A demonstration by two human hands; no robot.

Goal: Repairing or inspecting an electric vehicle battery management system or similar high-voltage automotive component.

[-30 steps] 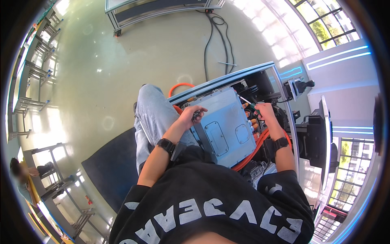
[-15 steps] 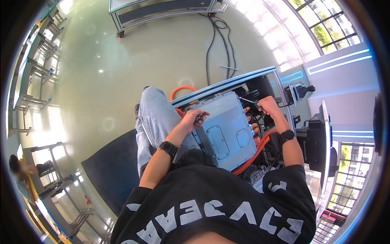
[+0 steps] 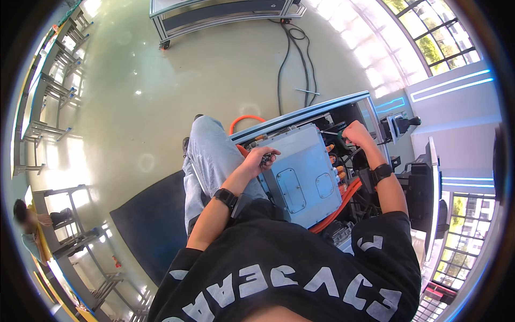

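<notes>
My left hand (image 3: 254, 164) rests at the left edge of a silver metal box (image 3: 322, 153), palm turned up. Its fingers curl round a small heap of dark bolts (image 3: 266, 159). Beyond the far right corner of the box, my right hand (image 3: 355, 134) is closed round the green handle of a slim tool (image 3: 341, 134), seemingly a screwdriver. Its tip is hard to make out among the dark parts there. Orange connectors (image 3: 340, 172) line the box's right side, and two cover plates are set into its top.
The box sits inside an aluminium-profile frame (image 3: 306, 114). Thick orange cables (image 3: 346, 199) run along its near right side, and another orange cable loops out on the left. Black cables (image 3: 280, 80) lie on the floor beyond. A monitor (image 3: 429, 188) stands at the right.
My right hand has shifted slightly farther away and turned, so less of the tool shows. My left hand keeps its place with the bolts. The whole view has moved a little.
</notes>
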